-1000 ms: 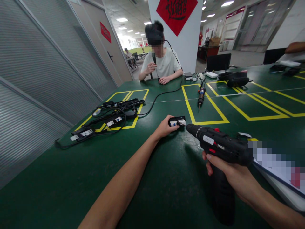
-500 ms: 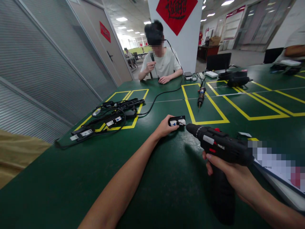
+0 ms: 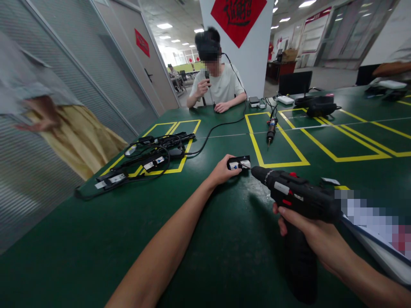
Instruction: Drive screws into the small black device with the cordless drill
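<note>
My left hand (image 3: 222, 171) is closed on a small black block with white labels (image 3: 239, 163) and holds it down on the green table (image 3: 180, 239). My right hand (image 3: 308, 235) grips the handle of a black cordless drill (image 3: 297, 194) with red buttons. The drill's tip points left and touches the block's right end.
A pile of black adapters with cables (image 3: 144, 160) lies at the left in a yellow-marked box. An electric screwdriver (image 3: 270, 130) lies further back. A person in a white shirt (image 3: 218, 85) sits across the table. Another person in yellow (image 3: 67, 132) stands at the left edge.
A person in yellow and grey has walked into view at the left of the table. My hands, the block and the drill have stayed almost still.
</note>
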Motion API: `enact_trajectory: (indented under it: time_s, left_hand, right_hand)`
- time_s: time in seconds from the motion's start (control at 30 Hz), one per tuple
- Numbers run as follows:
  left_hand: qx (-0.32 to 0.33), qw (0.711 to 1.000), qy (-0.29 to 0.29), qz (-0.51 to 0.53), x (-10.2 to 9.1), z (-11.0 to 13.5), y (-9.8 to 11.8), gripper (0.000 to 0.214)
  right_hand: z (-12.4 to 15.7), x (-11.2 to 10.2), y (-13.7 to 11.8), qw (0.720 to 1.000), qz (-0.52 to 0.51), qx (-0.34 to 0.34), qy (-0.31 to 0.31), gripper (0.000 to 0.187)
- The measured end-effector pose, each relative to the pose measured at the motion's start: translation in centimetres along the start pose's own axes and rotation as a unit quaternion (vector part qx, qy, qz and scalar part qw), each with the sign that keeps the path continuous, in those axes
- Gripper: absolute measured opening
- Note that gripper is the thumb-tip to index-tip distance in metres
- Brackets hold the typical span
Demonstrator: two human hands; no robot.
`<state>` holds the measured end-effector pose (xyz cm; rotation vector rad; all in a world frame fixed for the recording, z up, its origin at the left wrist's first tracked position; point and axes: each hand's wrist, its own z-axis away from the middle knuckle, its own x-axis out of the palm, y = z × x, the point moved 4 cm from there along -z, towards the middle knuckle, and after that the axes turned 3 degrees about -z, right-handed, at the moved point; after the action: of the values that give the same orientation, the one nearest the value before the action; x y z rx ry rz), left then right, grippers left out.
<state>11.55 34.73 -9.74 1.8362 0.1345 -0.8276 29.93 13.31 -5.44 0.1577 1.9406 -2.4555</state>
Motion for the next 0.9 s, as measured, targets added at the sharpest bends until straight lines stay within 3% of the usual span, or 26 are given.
enact_trajectory:
  time_s: [0.9]
  left_hand:
    - [0.003, 1.0, -0.002, 0.011, 0.09, -0.1, -0.07, 0.049]
  right_hand:
    - [-0.19, 0.06, -0.04, 1.0, 0.008, 0.0, -0.008, 0.03]
